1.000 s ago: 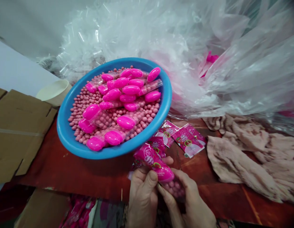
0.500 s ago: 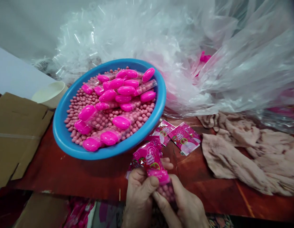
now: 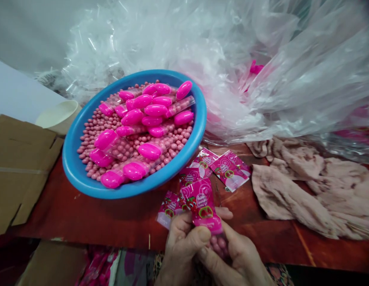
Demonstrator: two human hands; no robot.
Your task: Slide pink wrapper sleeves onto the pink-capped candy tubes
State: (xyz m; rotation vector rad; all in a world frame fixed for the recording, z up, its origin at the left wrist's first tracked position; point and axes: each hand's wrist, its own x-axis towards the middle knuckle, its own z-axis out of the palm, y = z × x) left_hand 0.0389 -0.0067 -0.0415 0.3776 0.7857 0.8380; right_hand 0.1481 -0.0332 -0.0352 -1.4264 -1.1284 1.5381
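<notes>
Low in the view, my left hand [image 3: 184,248] pinches the lower edge of a printed pink sleeve [image 3: 202,198] between thumb and fingers. The sleeve covers the pink cap of a clear tube of pink balls [image 3: 219,245]. My right hand [image 3: 240,254] is closed around that tube, its fingers partly hidden below. Just beyond my hands, several flat printed sleeves [image 3: 230,171] lie on the red-brown table. A blue basin [image 3: 133,193] stands to the left, filled with loose pink balls [image 3: 97,127] and several pink-capped tubes [image 3: 135,171].
A crumpled beige cloth [image 3: 315,190] lies at the right. Clear plastic bags [image 3: 232,79] are heaped behind the basin. A cardboard box [image 3: 23,167] and a pale cup [image 3: 59,115] are at the left. The table's front edge [image 3: 118,246] runs below.
The printed sleeve has come down over the tube's pink cap, which showed bare before. Both hands have shifted slightly right, and the whole view has moved a little.
</notes>
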